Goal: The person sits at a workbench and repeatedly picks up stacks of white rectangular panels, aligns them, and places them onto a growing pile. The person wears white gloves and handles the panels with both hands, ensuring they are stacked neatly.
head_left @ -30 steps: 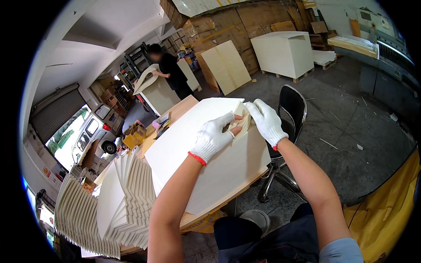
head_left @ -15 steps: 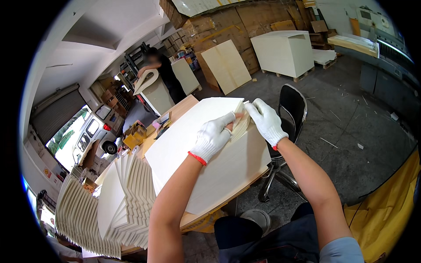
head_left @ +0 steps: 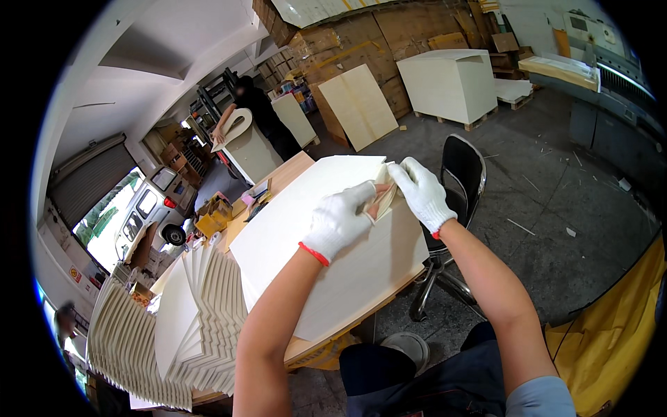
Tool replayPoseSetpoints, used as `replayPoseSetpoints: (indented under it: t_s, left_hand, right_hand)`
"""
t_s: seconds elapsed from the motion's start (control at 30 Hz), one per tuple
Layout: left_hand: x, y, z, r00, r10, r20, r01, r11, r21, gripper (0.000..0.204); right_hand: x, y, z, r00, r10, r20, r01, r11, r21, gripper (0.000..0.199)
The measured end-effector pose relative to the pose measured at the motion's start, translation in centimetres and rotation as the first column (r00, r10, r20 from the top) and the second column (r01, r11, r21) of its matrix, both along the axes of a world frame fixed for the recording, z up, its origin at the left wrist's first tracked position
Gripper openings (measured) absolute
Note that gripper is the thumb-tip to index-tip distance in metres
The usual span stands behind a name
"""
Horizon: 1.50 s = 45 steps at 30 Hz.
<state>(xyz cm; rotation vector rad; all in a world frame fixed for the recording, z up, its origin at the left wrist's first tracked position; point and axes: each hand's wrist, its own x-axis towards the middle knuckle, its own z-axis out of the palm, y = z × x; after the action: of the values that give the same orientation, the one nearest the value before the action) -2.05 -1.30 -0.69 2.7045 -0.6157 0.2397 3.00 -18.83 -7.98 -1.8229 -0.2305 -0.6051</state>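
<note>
Large cream-white paper sheets point(head_left: 292, 215) lie in a stack across the wooden table, over a lower white sheet point(head_left: 354, 288). My left hand point(head_left: 342, 214), in a white glove with red cuff trim and bare fingertips, curls its fingers and thumb onto the bent-up far right corner of the sheets. My right hand point(head_left: 419, 189), gloved the same way, closes on that corner from the right. Several layers fan apart between the two hands. The right fingertips are partly hidden behind the glove and the paper.
Folded cream sheets point(head_left: 208, 313) stand in a fanned pile at the left. A black chair point(head_left: 464, 163) is beyond the table's right edge. Far left of centre, a person in black point(head_left: 267, 118) handles curled sheets; another person point(head_left: 64, 323) shows at the left rim. A bucket point(head_left: 410, 347) stands below.
My left fingers have shifted slightly at the sheet corner, with more fingertip showing. The far person leans differently over the curled sheets. Another person has appeared at the left rim.
</note>
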Motion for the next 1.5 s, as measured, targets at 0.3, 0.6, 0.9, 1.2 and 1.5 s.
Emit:
replayPoseSetpoints:
  t_s: [0.3,0.6,0.9,1.2,1.5]
  left_hand:
    - [0.3,0.7,-1.1,0.977,-0.008,0.213,-0.014,0.995,0.098,0.040]
    - [3.1,-0.3,-1.1,0.977,0.094,0.191,-0.120,0.985,0.126,0.034]
    - [1.7,1.4,-2.0,1.000,-0.009,0.005,0.010,0.975,-0.221,0.038]
    - [0.6,0.6,-1.2,0.996,0.078,-0.034,-0.083,0.974,-0.209,0.040]
    - [1.1,1.0,-2.0,0.990,0.006,0.141,0.047,0.930,-0.366,0.036]
  right_hand:
    - [-1.1,-2.2,0.0,0.995,-0.053,-0.086,0.000,0.853,-0.522,0.050]
    - [0.5,-2.9,0.5,0.910,0.023,0.415,0.283,0.698,-0.658,0.039]
    - [0.6,-0.4,0.8,0.987,0.151,-0.058,-0.153,0.988,-0.031,0.050]
    - [0.6,0.1,-0.3,0.998,0.066,0.025,-0.066,0.998,0.000,0.050]
    - [0.1,0.3,0.0,0.998,0.059,0.030,-0.059,0.998,-0.025,0.049]
